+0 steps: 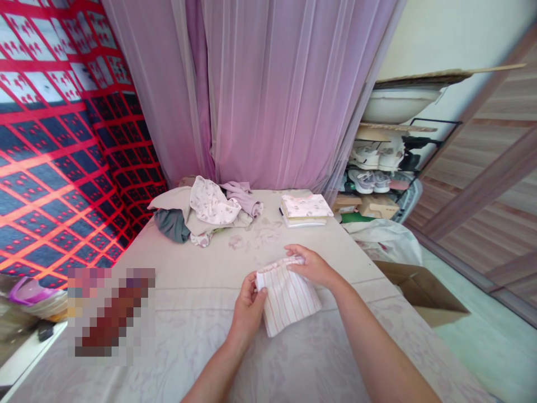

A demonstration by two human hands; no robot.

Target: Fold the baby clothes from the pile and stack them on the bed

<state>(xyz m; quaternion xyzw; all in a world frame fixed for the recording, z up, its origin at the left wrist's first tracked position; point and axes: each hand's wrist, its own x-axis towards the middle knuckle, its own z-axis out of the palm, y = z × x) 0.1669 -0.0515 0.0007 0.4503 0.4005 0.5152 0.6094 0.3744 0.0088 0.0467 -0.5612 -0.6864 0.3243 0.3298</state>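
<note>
A small folded white cloth with pink stripes lies on the pale bedsheet in front of me. My left hand pinches its left edge. My right hand presses on its top right corner. Farther back on the bed sits a loose heap of unfolded clothes, beige, grey, mauve and printed white. To the right of the heap rests a neat stack of folded clothes.
Pink curtains hang behind the bed. A red and blue patterned blanket covers the left wall. A shoe rack, a cardboard box and a plastic bag stand on the floor at the right.
</note>
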